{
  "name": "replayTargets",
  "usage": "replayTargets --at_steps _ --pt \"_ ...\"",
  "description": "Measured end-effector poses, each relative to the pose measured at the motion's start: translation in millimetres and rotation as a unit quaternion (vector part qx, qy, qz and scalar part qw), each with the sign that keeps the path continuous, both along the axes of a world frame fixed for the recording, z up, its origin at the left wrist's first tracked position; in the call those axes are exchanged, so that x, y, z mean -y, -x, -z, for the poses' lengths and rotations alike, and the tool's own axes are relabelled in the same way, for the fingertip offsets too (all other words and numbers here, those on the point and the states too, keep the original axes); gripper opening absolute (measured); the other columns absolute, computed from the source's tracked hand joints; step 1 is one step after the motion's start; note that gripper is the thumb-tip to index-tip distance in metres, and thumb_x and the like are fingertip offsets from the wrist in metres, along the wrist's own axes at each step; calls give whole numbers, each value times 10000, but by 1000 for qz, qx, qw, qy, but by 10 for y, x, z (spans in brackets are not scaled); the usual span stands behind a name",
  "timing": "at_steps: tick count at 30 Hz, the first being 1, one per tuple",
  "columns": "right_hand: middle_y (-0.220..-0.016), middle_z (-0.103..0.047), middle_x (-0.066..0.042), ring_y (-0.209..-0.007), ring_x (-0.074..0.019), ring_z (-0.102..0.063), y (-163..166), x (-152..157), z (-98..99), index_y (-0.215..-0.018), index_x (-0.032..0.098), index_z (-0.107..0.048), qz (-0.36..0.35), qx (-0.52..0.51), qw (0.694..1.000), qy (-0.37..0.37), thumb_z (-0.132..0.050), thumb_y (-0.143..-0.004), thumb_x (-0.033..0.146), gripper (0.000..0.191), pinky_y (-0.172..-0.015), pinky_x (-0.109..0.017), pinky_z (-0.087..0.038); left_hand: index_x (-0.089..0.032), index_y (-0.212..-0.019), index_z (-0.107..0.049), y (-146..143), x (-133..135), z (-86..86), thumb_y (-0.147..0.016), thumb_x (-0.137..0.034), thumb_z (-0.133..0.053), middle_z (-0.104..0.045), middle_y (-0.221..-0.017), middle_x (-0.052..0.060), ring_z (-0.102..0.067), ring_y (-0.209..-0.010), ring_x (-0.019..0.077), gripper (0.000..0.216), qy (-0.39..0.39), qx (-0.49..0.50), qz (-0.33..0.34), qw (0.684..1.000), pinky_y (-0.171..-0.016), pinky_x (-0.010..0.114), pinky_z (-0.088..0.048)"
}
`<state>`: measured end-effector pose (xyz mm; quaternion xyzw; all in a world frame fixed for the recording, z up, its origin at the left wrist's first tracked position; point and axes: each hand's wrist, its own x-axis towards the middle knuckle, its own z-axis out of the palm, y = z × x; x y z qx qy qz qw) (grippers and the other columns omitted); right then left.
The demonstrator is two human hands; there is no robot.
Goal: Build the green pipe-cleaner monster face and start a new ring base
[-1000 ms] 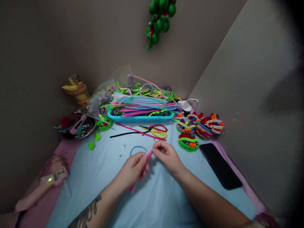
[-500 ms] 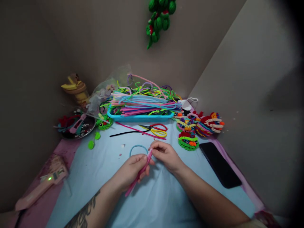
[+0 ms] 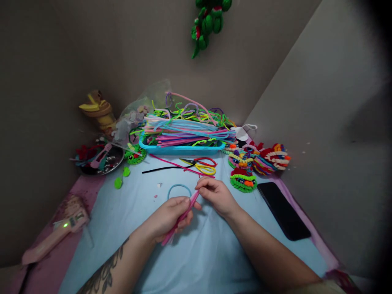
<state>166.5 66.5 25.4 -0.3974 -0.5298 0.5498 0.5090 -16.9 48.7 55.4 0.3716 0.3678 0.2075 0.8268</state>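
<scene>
My left hand (image 3: 174,216) is closed around a bundle of pink pipe cleaners (image 3: 189,207), which slants from lower left to upper right. At the bundle's upper end, my right hand (image 3: 216,197) pinches the tips between thumb and index finger. A light blue pipe cleaner (image 3: 178,186) curves in a loop just behind my left hand. Farther back lie scissors (image 3: 203,165) with one red and one yellow handle. Beside them rest a black pipe cleaner (image 3: 162,168) and a dark pink pipe cleaner (image 3: 174,163).
A blue tray (image 3: 180,150) heaped with pipe cleaners stands at the back. Fuzzy colourful figures (image 3: 243,180) and a black phone (image 3: 284,211) lie right. At left are a pink glue gun (image 3: 58,237) with a green light, a metal bowl (image 3: 118,163) and two green pieces (image 3: 118,183).
The whole view has shifted slightly. My right hand stays at the upper tips of the pink bundle, having moved slightly up and right; my left hand keeps its hold.
</scene>
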Motion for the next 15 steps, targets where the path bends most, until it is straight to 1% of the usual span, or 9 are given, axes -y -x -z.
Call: replayTargets --at_steps 1,3,5,7,8,9,11,13,15 --pt "-756 -611 -4 -680 -124 -546 -9 -5 13 -769 201 -684 6 2 1000 6 -698 -748 307 109 -630 -249 -420 -132 -960 -601 1 -5 -3 -818 -514 -513 -495 -586 -28 -301 -401 45 417 -12 -8 1 1000 -356 164 -233" --pt "-704 -578 13 -575 -94 -485 -35 -18 39 -778 196 -668 30 2 999 20 -681 -765 321 126 -533 -223 -372 -135 -951 -594 5 -23 -11 -821 -526 -500 -512 -622 -18 -332 -425 51 422 -62 -41 9 997 -378 172 -258" --pt "-631 -527 35 -497 -73 -411 -71 -33 59 -797 199 -648 70 -9 997 34 -661 -784 334 136 -461 -206 -301 -135 -858 -590 12 -47 -14 -812 -521 -519 -502 -620 -21 -350 -448 56 395 -135 -92 15 986 -403 179 -273" --pt "-587 -491 48 -475 -71 -384 -113 -49 64 -810 204 -631 112 -29 993 35 -652 -793 340 138 -440 -202 -268 -136 -776 -579 21 -70 -6 -796 -500 -554 -480 -600 -31 -358 -463 58 365 -202 -143 4 969 -422 185 -273" --pt "-583 -489 48 -480 -74 -394 -134 -55 62 -813 207 -625 129 -39 990 28 -652 -793 339 136 -445 -203 -274 -136 -771 -581 27 -80 0 -791 -490 -565 -478 -599 -34 -364 -469 59 354 -221 -161 -9 962 -429 186 -274" --pt "-588 -496 45 -491 -78 -411 -154 -61 59 -814 209 -622 144 -48 988 17 -654 -791 337 134 -456 -205 -289 -137 -792 -591 33 -87 7 -787 -482 -573 -484 -605 -35 -370 -473 60 346 -229 -171 -25 958 -434 188 -278" --pt "-607 -515 38 -515 -85 -442 -187 -68 51 -812 213 -623 168 -57 984 -8 -657 -790 332 125 -484 -213 -323 -140 -877 -611 44 -96 20 -786 -482 -574 -513 -631 -30 -382 -478 62 356 -216 -165 -63 960 -441 190 -295" --pt "-633 -531 31 -536 -88 -459 -210 -70 44 -812 216 -630 186 -57 980 -28 -660 -790 320 110 -507 -218 -345 -144 -947 -613 52 -101 26 -783 -488 -576 -552 -671 -17 -415 -490 70 383 -175 -136 -103 970 -446 193 -324" --pt "-672 -542 22 -557 -91 -464 -222 -66 39 -813 218 -636 197 -53 978 -44 -661 -789 309 97 -521 -223 -356 -146 -971 -610 55 -104 24 -764 -471 -611 -590 -726 2 -485 -540 88 386 -129 -109 -140 976 -462 197 -363"
